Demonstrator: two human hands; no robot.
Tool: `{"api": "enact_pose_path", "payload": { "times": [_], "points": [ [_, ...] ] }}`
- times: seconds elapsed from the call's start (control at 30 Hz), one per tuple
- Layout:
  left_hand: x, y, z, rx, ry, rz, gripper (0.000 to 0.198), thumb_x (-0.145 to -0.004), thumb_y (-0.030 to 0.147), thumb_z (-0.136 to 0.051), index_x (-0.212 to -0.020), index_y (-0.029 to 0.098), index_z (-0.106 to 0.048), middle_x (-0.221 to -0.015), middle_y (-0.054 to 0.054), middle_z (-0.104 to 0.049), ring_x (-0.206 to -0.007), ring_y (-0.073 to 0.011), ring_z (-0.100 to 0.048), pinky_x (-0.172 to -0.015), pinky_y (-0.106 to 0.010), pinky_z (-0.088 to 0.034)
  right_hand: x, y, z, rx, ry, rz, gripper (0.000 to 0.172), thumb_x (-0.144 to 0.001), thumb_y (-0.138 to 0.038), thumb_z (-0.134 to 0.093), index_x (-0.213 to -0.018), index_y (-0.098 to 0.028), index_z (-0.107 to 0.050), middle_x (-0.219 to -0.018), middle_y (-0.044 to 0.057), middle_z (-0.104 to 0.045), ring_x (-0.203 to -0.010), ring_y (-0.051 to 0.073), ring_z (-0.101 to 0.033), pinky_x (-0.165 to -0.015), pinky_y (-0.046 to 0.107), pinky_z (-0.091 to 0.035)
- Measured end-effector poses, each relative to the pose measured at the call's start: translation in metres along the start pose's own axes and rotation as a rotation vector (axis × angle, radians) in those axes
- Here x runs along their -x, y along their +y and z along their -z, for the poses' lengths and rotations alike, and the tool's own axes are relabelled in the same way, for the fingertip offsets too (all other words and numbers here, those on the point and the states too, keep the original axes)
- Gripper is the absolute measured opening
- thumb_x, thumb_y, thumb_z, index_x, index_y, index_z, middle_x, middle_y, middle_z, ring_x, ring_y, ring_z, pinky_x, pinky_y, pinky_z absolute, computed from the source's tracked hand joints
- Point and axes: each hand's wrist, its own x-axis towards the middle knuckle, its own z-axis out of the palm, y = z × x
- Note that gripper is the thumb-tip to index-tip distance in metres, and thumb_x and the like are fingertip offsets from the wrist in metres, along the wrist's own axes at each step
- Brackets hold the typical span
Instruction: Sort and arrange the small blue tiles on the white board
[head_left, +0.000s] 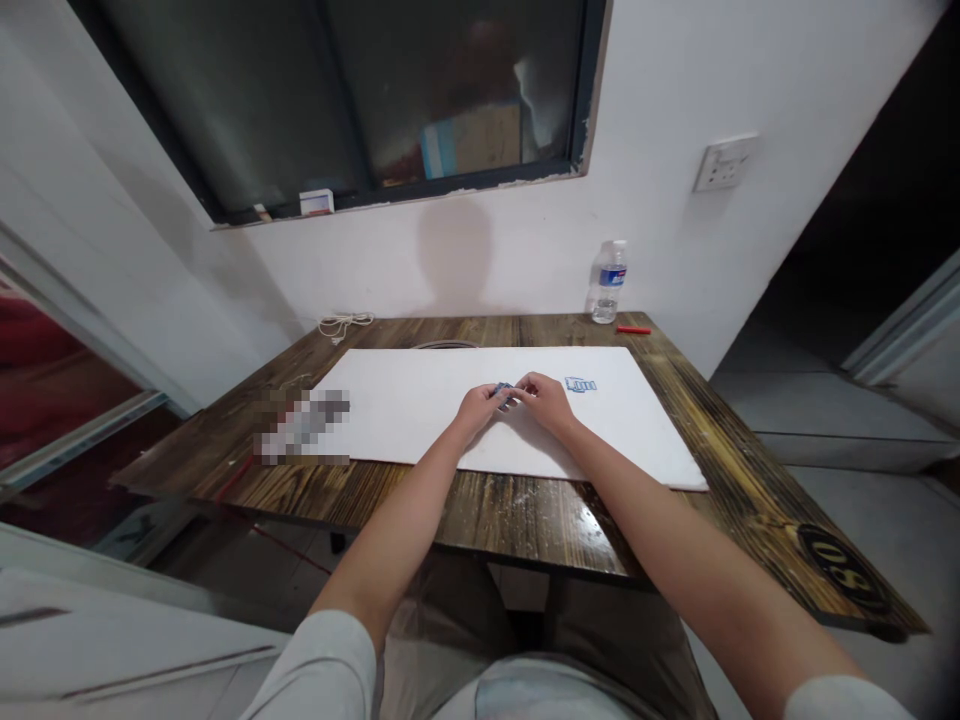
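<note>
White sheet [405,405] fills my feed: on it, the left hand [476,410] and right hand [546,402] meet half-closed, fingertips pinching a small blue-patterned piece [504,395] (detail too small for me), just beside a blue-outlined mark [580,384].

Beyond the grip, a dark-framed window [337,100] and a wall socket [724,163] are being carried by the white wall [465,270].

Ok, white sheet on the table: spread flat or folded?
Spread flat: the white sheet lies open across the wooden table top, no fold showing, with the left hand and right hand over it.
</note>
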Motion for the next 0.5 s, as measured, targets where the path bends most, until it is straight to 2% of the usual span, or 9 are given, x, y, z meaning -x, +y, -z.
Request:
{"api": "enact_pose_path", "payload": {
  "times": [0.3, 0.5],
  "points": [
    [-0.0008, -0.0010, 0.0016, -0.050, 0.052, -0.005, 0.041, -0.069, 0.052, -0.070, -0.079, 0.012, -0.071, -0.079, -0.010, -0.071, -0.068, -0.0156, -0.061, -0.066, -0.028, -0.045, 0.0000, 0.0010, -0.0002, -0.023, 0.012, -0.042, 0.028, -0.076, -0.044, -0.064, -0.062, -0.020, -0.060, -0.064, 0.000, -0.062, -0.061, 0.014, -0.050, -0.061, 0.027, -0.037],
    [-0.0001, -0.0013, 0.0012, -0.017, 0.086, 0.047, 0.039, -0.068, 0.049, -0.071, -0.083, 0.012, -0.071, -0.080, -0.011, -0.072, -0.069, -0.0161, -0.063, -0.057, -0.024, -0.043, -0.0004, -0.0006, 0.0003, 0.007, 0.004, -0.042, 0.024, -0.076, -0.040, -0.064, -0.064, -0.020, -0.061, -0.065, 0.001, -0.062, -0.062, 0.014, -0.051, -0.061, 0.027, -0.037]
  ]
}}
